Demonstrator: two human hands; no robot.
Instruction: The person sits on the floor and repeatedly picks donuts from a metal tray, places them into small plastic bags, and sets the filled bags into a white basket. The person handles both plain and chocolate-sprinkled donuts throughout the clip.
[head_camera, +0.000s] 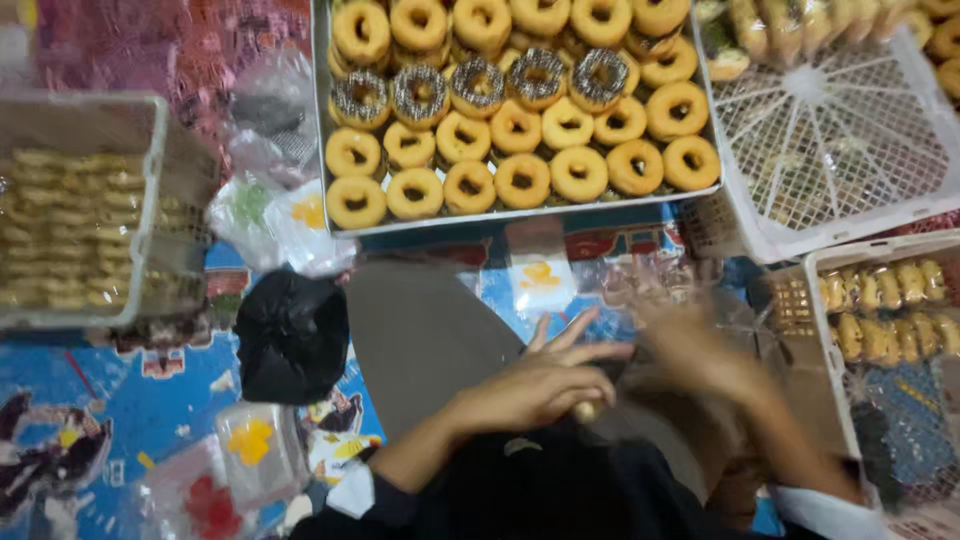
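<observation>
My left hand (540, 385) rests over my lap with its fingers stretched out and apart. A small tan piece (588, 411) shows under its thumb side, seemingly pinched there. My right hand (700, 360) is blurred by motion just to the right, against a crinkled clear plastic bag (655, 285); its grip is not readable. Above both hands a metal tray (520, 215) holds several rows of ring donuts (520, 180), most plain and a few with chocolate sprinkles (480, 85).
A white crate of pale wrapped pastries (80, 230) stands at the left. At the right are an upturned white lattice crate (830, 140) and a crate of wrapped snacks (885, 300). A black plastic bag (292, 335) and small clear packets (260, 455) lie on the patterned blue mat.
</observation>
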